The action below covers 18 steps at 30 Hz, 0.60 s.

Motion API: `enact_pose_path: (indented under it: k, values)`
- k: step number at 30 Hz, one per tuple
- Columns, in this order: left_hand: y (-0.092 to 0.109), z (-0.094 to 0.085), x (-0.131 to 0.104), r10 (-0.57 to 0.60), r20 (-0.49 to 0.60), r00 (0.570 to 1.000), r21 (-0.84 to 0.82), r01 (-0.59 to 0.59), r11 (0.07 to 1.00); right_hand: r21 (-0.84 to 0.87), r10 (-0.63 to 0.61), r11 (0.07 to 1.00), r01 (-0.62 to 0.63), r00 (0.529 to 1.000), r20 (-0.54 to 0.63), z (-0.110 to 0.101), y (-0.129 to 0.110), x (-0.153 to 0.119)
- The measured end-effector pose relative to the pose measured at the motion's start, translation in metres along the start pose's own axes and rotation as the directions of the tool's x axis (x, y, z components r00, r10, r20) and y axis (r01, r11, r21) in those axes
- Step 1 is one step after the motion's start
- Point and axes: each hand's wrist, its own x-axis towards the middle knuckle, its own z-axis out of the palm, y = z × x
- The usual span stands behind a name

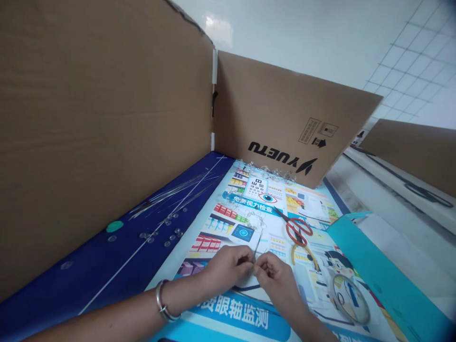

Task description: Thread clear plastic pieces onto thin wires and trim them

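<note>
My left hand [230, 267] and my right hand [277, 276] meet over the printed sheet, thumbs and fingertips pinched almost together. A thin wire [259, 241] rises from between the fingertips; its lower end is hidden by them. Just beyond lies a loose cluster of clear beaded pieces [254, 220]. Scissors with red handles [299, 231] lie to the right of it. Nearer my right hand rest pliers with yellow handles [295, 255]. A silver bangle [164, 300] circles my left wrist.
Cardboard panels [107, 104] stand at the left and back [263, 104]. Thin wires [174, 192], several clear beads [171, 232] and a green disc [114, 226] lie on blue cloth [117, 266]. A clear round dish [349, 299] and a teal folder [388, 273] are at right.
</note>
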Motion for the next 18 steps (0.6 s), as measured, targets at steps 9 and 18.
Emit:
enact_pose_path:
  k: [9, 18]
  values:
    - [0.002, 0.001, -0.002, 0.004, -0.002, 1.0, -0.017, -0.004, 1.0, -0.154, -0.053, 0.987, 0.048, 0.998, -0.025, 0.001, 0.003, -0.004]
    - [0.011, 0.001, -0.008, 0.056, 0.027, 0.998, 0.162, -0.059, 0.985, -0.427, -0.154, 0.897, 0.113, 0.986, -0.062, 0.004, 0.007, -0.012]
